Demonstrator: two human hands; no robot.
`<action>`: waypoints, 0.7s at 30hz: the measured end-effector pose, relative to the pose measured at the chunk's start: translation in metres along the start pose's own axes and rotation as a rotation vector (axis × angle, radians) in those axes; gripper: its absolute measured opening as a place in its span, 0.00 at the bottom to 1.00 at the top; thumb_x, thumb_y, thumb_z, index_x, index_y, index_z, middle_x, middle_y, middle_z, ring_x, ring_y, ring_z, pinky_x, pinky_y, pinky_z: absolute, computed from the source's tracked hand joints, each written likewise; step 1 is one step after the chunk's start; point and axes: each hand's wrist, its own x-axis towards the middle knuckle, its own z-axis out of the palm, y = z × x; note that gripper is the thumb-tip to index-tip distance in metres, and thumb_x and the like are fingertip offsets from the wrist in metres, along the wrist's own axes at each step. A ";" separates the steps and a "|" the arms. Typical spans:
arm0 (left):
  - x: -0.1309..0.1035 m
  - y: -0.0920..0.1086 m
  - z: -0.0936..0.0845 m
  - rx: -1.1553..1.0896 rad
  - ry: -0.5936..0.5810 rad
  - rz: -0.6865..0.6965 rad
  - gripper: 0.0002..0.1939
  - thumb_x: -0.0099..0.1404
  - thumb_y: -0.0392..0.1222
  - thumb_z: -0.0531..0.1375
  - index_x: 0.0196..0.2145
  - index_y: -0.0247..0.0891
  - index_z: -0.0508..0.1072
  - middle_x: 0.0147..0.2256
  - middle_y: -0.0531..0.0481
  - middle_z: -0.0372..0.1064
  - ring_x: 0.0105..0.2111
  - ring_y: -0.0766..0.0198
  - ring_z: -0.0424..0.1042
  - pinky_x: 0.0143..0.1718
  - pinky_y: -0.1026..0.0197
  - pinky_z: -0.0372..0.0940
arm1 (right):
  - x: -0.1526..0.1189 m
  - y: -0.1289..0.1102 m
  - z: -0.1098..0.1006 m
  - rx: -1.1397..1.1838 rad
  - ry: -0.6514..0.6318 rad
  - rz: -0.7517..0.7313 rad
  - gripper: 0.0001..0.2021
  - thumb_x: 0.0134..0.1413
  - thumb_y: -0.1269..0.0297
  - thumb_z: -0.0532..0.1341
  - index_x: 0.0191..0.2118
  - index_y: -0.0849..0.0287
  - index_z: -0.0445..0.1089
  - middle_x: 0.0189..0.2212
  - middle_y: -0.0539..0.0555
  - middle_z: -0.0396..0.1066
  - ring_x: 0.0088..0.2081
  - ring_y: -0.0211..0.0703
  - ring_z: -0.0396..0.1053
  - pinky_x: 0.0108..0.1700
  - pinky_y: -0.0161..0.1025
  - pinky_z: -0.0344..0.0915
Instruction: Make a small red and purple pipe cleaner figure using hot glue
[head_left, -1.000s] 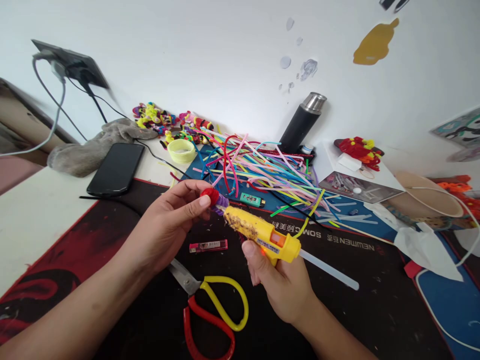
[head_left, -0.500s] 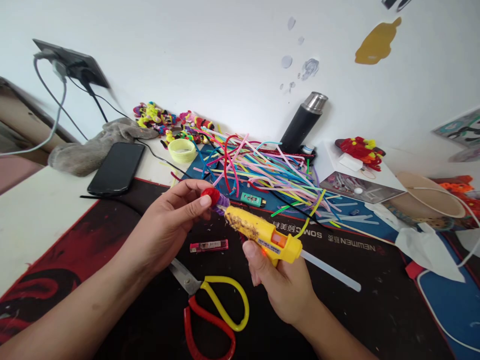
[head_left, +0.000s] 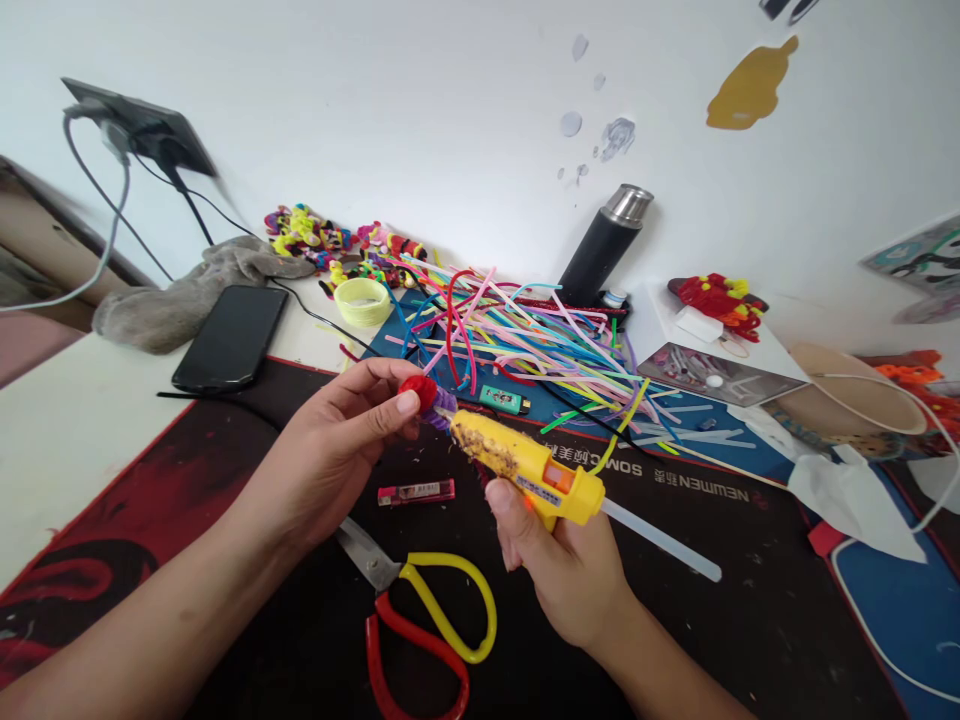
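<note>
Between the thumb and fingers of my left hand (head_left: 345, 440) is a small fuzzy red and purple pipe-cleaner piece (head_left: 418, 392), partly covered by the fingers. My right hand (head_left: 566, 565) is wrapped round the handle of a yellow hot glue gun (head_left: 517, 455), its nozzle end soiled with dark residue. The nozzle points left and meets the purple part of the piece. A clear glue stick (head_left: 664, 541) sticks out of the gun's back. Below my hands lie scissors (head_left: 450, 570) with one yellow and one red handle, blades partly under my left wrist.
Many coloured pipe cleaners (head_left: 510, 320) are heaped behind my hands, near a green lighter (head_left: 504, 400). A small red packet (head_left: 416, 492) lies on the dark mat. Further back stand a black thermos (head_left: 604, 250) and a yellow-green tape roll (head_left: 361, 302); a phone (head_left: 229, 338) lies left.
The glue gun's nozzle has shifted very slightly against the purple part, and the piece has turned a little in my left fingers. Both hands keep nearly the same place.
</note>
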 end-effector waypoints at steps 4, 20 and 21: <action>-0.001 0.000 0.000 -0.001 0.010 0.004 0.18 0.51 0.47 0.85 0.37 0.41 0.88 0.38 0.50 0.77 0.35 0.64 0.71 0.34 0.67 0.70 | 0.001 0.001 0.000 -0.002 0.009 -0.002 0.28 0.76 0.40 0.60 0.27 0.55 0.72 0.16 0.47 0.64 0.20 0.39 0.64 0.24 0.38 0.61; 0.003 -0.001 -0.001 -0.066 0.056 0.001 0.19 0.49 0.46 0.86 0.37 0.40 0.89 0.39 0.50 0.78 0.37 0.64 0.72 0.35 0.67 0.71 | 0.000 0.000 0.002 0.017 -0.010 -0.016 0.27 0.76 0.45 0.62 0.25 0.53 0.66 0.17 0.47 0.63 0.20 0.39 0.64 0.24 0.38 0.61; 0.004 -0.002 -0.001 -0.067 0.055 0.002 0.19 0.50 0.45 0.85 0.37 0.40 0.89 0.39 0.50 0.78 0.37 0.64 0.72 0.35 0.67 0.71 | 0.000 0.001 0.002 0.029 -0.003 -0.012 0.27 0.76 0.44 0.62 0.25 0.53 0.67 0.17 0.47 0.64 0.20 0.39 0.64 0.24 0.38 0.61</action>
